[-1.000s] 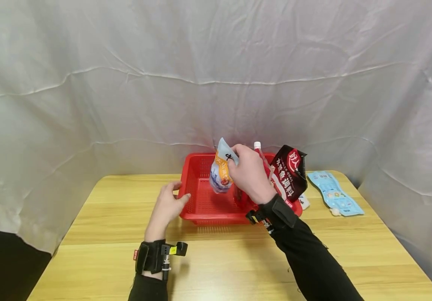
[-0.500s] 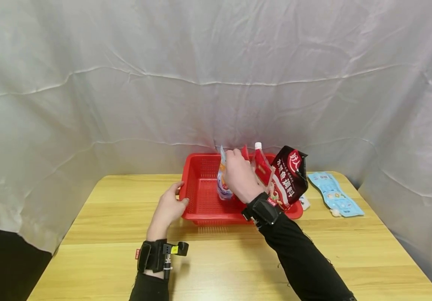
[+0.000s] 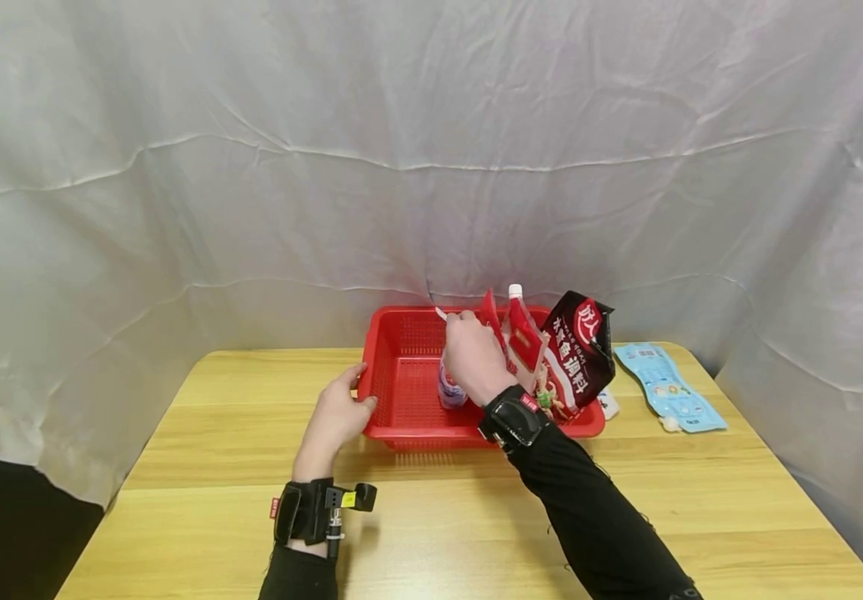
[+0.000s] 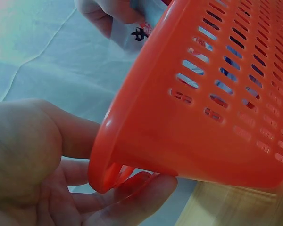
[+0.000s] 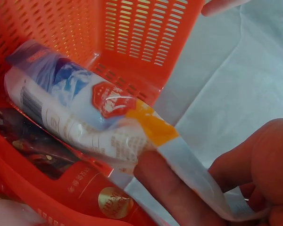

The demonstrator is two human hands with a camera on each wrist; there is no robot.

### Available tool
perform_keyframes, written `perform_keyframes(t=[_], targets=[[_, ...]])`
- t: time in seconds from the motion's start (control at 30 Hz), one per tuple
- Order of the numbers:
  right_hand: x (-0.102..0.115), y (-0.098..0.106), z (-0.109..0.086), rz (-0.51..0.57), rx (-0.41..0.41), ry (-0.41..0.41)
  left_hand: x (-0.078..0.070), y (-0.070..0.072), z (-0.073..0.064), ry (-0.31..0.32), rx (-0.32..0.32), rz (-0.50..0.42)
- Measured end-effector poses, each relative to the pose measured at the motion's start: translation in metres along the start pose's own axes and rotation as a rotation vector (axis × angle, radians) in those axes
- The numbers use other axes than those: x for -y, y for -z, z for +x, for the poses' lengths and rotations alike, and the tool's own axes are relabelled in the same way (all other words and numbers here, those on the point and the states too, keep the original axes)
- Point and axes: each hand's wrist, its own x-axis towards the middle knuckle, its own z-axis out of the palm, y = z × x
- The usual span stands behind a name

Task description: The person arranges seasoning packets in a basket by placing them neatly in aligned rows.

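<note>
My right hand [image 3: 474, 354] pinches the top of a clear-and-blue plastic bag [image 5: 75, 94] with an orange band and a red badge; what fills it I cannot tell. Its lower part hangs inside a red plastic basket [image 3: 407, 429]. In the head view the hand covers most of the bag [image 3: 449, 387]. At the basket's left end, my left hand [image 3: 337, 408] holds the rim, with the thumb [image 4: 148, 195] low by the rim's underside. A red pouch [image 5: 85, 190] stands in the basket, touching or very near the bag.
Right in the basket are a white-capped red pouch [image 3: 524, 337] and a black seasoning packet [image 3: 579, 342] leaning over the rim. A light-blue spouted pouch [image 3: 667, 387] lies on the wooden table [image 3: 236, 433]. Grey-white cloth [image 3: 431, 208] hangs behind. A white packet [image 3: 608, 404] peeks out beside the basket.
My right hand has lowered the bag into the basket and moved slightly left, turning it so less of its front shows. My left hand stays at the rim, barely moved.
</note>
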Motion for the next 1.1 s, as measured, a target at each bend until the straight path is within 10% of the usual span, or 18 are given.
perform_keyframes(t=[0.53, 1.1], targets=[[-0.003, 0.006, 0.004, 0.040, 0.116, -0.037, -0.003, 0.001, -0.001, -0.004, 0.004, 0.016], [0.002, 0.047, -0.024, 0.164, -0.037, -0.031, -0.002, 0.000, 0.000, 0.011, 0.025, -0.014]])
